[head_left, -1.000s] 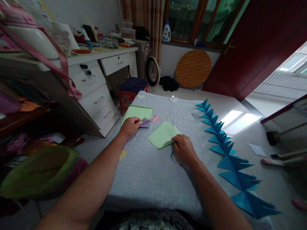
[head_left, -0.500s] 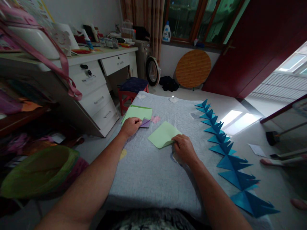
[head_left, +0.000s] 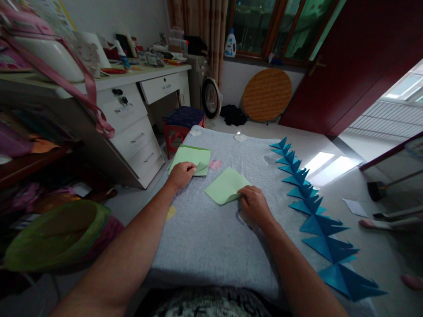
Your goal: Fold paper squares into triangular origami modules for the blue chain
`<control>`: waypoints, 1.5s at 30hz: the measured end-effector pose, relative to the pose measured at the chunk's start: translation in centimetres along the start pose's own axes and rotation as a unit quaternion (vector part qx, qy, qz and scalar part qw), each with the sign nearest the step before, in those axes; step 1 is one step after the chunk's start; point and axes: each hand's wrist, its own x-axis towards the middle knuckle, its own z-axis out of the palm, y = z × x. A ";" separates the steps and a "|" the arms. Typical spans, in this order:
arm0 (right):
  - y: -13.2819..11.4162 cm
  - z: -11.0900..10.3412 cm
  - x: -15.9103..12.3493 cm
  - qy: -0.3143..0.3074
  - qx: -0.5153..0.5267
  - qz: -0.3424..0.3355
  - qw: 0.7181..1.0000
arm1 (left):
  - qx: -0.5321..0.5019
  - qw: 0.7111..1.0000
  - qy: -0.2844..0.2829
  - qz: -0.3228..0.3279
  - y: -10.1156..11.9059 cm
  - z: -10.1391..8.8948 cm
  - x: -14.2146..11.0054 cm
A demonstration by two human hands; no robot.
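My left hand (head_left: 180, 176) is at the near edge of a stack of light green square paper (head_left: 194, 155). Its thumb and finger pinch the lifted corner of a sheet, and green shows below the curl. A single light green sheet of paper (head_left: 224, 185) lies turned like a diamond in the middle of the cloth-covered table (head_left: 211, 246). My right hand (head_left: 255, 204) grips that sheet's right corner, which bends up slightly. Along the table's right side runs a row of several blue folded-paper figures (head_left: 325, 225) with pointed wings.
A white desk with drawers (head_left: 130, 127) stands on the left, with a green-lined bin (head_left: 56, 233) in front of it. Beyond the table are a stool (head_left: 184, 116), an open washing machine door (head_left: 211, 97) and a round wooden tabletop (head_left: 267, 94).
At my left fingers, the purple paper under the lifted corner is covered, and green paper shows there instead. My right hand and its sheet stay in place.
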 end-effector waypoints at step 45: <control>0.2 0.2 0.0 0.016 0.005 -0.014 1.000 | 0.020 0.999 0.008 0.029 -0.9 -0.1 0.4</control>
